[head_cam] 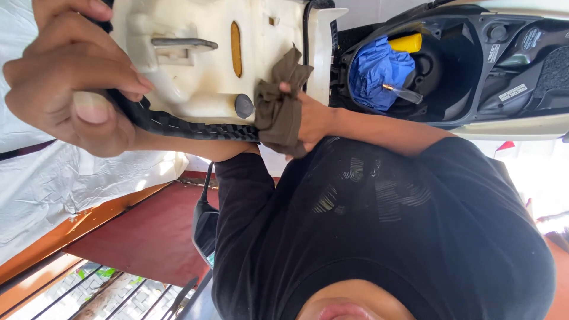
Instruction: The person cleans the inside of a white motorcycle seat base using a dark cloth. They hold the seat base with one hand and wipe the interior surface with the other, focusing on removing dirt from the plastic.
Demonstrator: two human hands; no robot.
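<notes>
Both hands on raised scooter seat (195, 59): one hand (71, 77) gripped seat rim; other hand (311, 118) pinched olive rag (278, 104) against cream underside. Wiping step under way, judging so; next pass needed firm seat hold.

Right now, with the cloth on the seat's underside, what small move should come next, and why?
Probably slide the cloth in the right hand toward the stained patch by the grey knob; the left hand already steadies the seat.

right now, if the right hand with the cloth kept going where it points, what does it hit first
Probably the round grey knob on the cream seat underside, just beyond the olive cloth in the right hand; depth unclear.
</notes>
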